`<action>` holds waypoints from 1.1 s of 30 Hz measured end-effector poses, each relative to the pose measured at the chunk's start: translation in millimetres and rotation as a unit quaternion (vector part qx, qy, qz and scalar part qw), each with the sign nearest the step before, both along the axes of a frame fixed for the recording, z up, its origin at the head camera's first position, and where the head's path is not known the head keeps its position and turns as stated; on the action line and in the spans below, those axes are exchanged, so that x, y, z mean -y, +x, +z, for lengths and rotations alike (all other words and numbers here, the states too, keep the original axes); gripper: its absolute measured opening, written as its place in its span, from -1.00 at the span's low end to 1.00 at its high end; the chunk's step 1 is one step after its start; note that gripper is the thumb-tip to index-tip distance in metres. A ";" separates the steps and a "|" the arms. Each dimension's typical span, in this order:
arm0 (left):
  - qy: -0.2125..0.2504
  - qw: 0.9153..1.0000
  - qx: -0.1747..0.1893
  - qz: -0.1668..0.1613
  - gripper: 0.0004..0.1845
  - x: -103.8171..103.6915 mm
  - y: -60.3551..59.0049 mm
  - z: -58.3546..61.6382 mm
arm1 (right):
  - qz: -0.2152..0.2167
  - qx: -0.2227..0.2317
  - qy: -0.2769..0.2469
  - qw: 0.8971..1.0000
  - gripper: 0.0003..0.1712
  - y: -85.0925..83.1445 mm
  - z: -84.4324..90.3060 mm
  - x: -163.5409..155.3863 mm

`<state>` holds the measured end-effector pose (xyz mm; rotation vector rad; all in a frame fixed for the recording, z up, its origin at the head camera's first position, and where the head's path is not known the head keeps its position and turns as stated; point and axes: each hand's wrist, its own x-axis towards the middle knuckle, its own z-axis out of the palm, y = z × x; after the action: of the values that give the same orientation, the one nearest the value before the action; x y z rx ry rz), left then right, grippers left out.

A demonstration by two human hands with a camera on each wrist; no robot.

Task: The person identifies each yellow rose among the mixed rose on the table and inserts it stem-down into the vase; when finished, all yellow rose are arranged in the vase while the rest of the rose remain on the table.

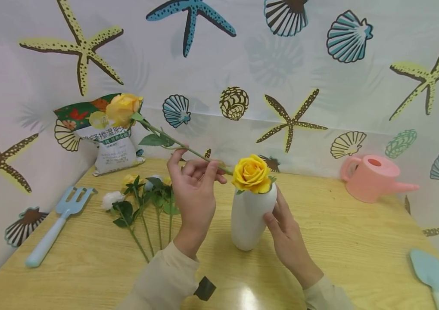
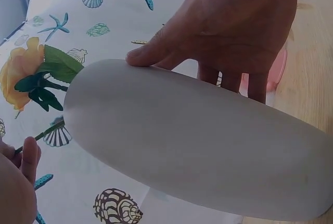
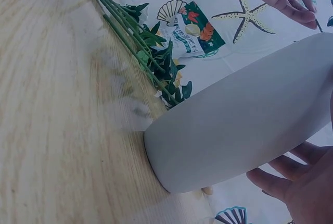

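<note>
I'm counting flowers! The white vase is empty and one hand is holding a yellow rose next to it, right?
Not quite: the white vase already has a yellow rose in it, as the head view shows. The left hand does hold another yellow rose beside it.

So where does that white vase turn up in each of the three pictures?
Head view: the white vase stands at centre on the wooden table, the right hand touching its side.
Left wrist view: white vase fills the middle, lying slantwise across the picture.
Right wrist view: white vase at centre right.
Shared landmark: the starfish and shell backdrop.
</note>
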<state>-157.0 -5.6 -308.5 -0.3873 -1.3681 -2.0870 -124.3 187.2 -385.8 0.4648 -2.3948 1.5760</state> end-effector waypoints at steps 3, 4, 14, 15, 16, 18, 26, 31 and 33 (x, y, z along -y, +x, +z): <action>-0.016 1.000 0.006 -0.011 -0.39 -1.6 1.2 -1.2 | 0.000 0.003 0.001 1.000 -0.24 0.8 0.3 0.1; -0.020 1.000 0.011 -0.017 -0.39 -1.9 1.4 -1.2 | 0.000 0.003 0.001 1.000 -0.24 0.7 0.4 0.3; -0.091 0.994 0.048 -0.043 -0.43 -9.5 3.3 -5.8 | -0.001 0.008 -0.004 1.000 -0.24 1.3 1.1 1.3; -0.102 0.993 0.050 -0.044 -0.45 -8.8 3.3 -6.0 | -0.001 0.010 -0.004 1.000 -0.24 1.3 1.4 1.4; -0.112 0.991 0.050 -0.045 -0.46 -7.8 3.5 -6.1 | -0.002 0.011 -0.005 1.000 -0.24 1.3 1.6 1.5; -0.137 0.988 0.048 -0.043 -0.50 -5.5 3.4 -6.7 | -0.002 0.014 -0.004 1.000 -0.24 1.1 1.8 1.7; -0.215 0.976 0.015 -0.021 -0.65 -1.5 4.5 -8.2 | 0.001 0.012 -0.007 1.000 -0.24 1.3 1.8 1.5; -0.241 0.970 0.013 -0.004 -0.69 -3.1 5.6 -9.2 | 0.003 0.005 -0.006 1.000 -0.23 1.2 1.5 1.6; -0.239 0.971 0.025 -0.014 -0.73 -3.8 5.4 -9.8 | 0.003 0.005 -0.006 1.000 -0.23 1.3 1.5 1.8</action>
<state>-151.5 -1.8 -318.3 -0.5540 -1.9057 -1.7785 -123.0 185.4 -384.3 0.4627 -2.3919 1.5989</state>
